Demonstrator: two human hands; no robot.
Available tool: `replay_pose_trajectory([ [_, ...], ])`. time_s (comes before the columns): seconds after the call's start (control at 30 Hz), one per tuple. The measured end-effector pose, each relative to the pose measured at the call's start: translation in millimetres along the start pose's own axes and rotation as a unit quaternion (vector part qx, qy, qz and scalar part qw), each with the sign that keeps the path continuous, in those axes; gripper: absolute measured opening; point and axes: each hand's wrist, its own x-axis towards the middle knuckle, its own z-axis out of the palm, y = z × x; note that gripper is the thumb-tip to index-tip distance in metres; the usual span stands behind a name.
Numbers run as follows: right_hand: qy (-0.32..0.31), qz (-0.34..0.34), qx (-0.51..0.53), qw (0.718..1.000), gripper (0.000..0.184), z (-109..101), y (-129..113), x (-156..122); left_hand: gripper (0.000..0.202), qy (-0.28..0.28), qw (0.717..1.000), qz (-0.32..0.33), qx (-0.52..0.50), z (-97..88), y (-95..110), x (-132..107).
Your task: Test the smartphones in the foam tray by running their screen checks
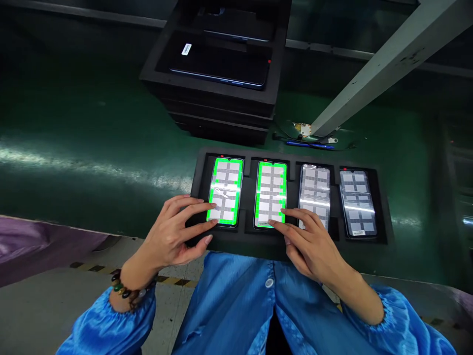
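A black foam tray lies at the bench's front edge with several smartphones in its slots. My left hand, fingers spread, has its fingertips on the lower left of the leftmost smartphone, whose screen shows a green border and pale blocks. The second smartphone shows a similar green pattern; fingertips of my right hand rest on its lower part. That hand is open and partly covers the third smartphone, which shows grey blocks. At the right end sits a fourth smartphone, its screen also grey-blocked.
Behind the tray rises a stack of black foam trays; a dark phone with a white label lies in the top one. A slanted metal post meets the green bench at the right, near a blue pen and thin cables.
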Motion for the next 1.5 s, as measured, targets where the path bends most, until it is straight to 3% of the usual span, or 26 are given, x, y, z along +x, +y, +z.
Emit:
replay_pose_trajectory([
  [0.23, -0.016, 0.023, 0.016, 0.999, 0.059, -7.0, 6.0, 10.1, 0.043, -0.041, 0.999, -0.015, -0.025, 7.8, -3.1, 18.6],
  [0.5, -0.034, 0.027, -0.011, 0.999, 0.056, -14.4, 19.4, 30.7, 0.047, -0.035, 0.998, -0.052, -0.02, 9.7, -11.9, 26.4],
  [0.7, -0.028, -0.004, 0.034, 0.999, 0.054, -11.9, 21.6, 18.2, 0.032, -0.02, 0.996, -0.013, -0.083, 6.3, -7.9, 14.6],
  [0.83, -0.028, -0.036, 0.068, 0.997, 0.054, -9.9, 17.2, 10.0, 0.029, -0.024, 0.994, -0.03, -0.105, 5.0, -2.3, 3.8],
  [1.03, -0.054, -0.088, 0.047, 0.994, 0.051, -2.5, 4.5, 25.0, 0.032, -0.011, 0.995, -0.039, -0.094, 6.4, -3.4, -5.4],
  [1.3, -0.059, -0.038, 0.033, 0.997, 0.052, 0.2, 7.1, 36.5, 0.03, 0.013, 0.996, -0.037, -0.08, 5.0, -5.6, -6.5],
  [1.5, -0.067, -0.082, 0.048, 0.993, 0.052, -1.9, 6.0, 25.4, 0.029, 0.021, 0.996, -0.057, -0.067, 0.1, -11.9, -15.6],
])
